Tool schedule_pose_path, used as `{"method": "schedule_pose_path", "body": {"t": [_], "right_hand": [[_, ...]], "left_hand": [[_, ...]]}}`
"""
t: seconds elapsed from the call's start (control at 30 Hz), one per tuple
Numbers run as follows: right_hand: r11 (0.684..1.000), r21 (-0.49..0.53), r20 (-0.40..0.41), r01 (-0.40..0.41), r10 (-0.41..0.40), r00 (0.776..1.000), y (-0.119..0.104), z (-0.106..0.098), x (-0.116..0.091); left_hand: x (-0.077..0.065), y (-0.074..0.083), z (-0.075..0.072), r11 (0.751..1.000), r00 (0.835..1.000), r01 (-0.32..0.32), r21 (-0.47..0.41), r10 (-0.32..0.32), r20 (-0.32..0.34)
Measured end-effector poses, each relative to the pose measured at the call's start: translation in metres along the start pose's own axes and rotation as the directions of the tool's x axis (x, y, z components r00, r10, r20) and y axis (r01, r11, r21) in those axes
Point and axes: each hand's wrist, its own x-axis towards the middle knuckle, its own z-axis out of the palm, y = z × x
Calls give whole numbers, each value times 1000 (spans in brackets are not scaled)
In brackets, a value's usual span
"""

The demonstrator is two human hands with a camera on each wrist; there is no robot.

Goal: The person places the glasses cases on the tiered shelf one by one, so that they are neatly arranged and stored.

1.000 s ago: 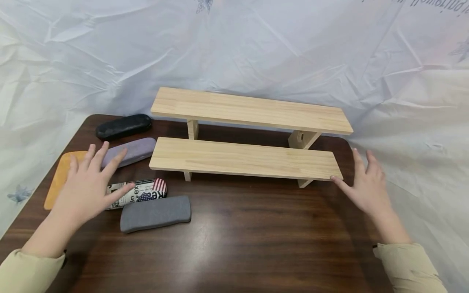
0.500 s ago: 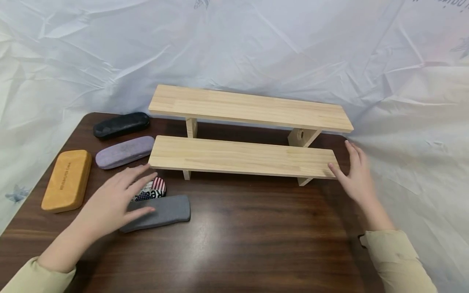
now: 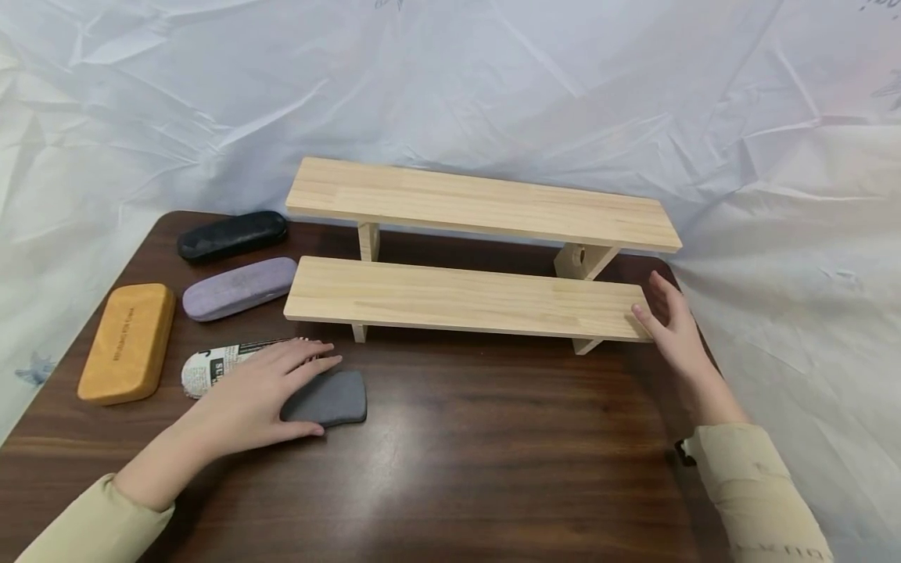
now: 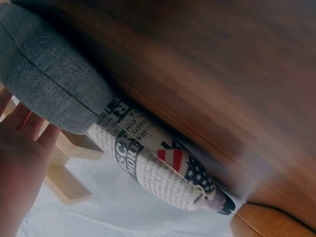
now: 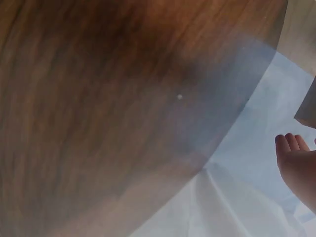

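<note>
In the head view my left hand [image 3: 256, 399] lies over the grey glasses case [image 3: 327, 399], fingers stretched forward and thumb along its near side; the case's left part is hidden beneath. The left wrist view shows the fingertips beside the grey cloth case [image 4: 54, 69], with the newspaper-print glasses case [image 4: 148, 158] adjoining. Part of that printed case [image 3: 211, 367] shows behind my left hand. My right hand [image 3: 679, 336] is at the right end of the lower shelf [image 3: 464, 301] of a pale wooden two-tier stand, its thumb overlapping the shelf's edge, fingers extended.
An orange glasses case [image 3: 127, 344], a lilac one [image 3: 239, 289] and a black one [image 3: 232, 236] lie along the left of the dark wooden table [image 3: 493, 453]. The upper shelf [image 3: 479, 203] stands behind the lower one. White sheeting [image 3: 493, 86] hangs beyond the table.
My left hand has moved right and toward me, from above the orange and lilac cases to the grey one. My right hand has shifted slightly left, close to the shelf's end.
</note>
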Motion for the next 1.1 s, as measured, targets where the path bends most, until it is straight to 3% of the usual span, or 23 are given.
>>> {"method": "schedule_pose_path", "body": {"t": [0.3,0.43,0.5,0.6,0.7,0.9,1.1], "right_hand": [[990,34,88,-138,135,987,12,1,5],[977,155,84,-146,134,987,14,3,6],[952,271,89,-145,125,988,16,3,7],[881,450,101,-146,112,989,20,3,7],[823,547,118,-153,105,987,23,3,8],[791,586,133,-176,121,984,25,3,10],[793,575,142,-201,145,979,26,3,12]], "left_hand": [[10,4,3,998,997,4,-65,0,74],[12,4,2,997,996,22,-75,-15,92],[13,4,1,996,995,29,-85,-20,96],[14,5,0,994,995,41,-104,-30,100],[15,6,-1,992,993,57,-114,-45,109],[14,8,-3,991,991,80,-108,-67,115],[15,11,-6,988,992,93,-126,-80,102]]}}
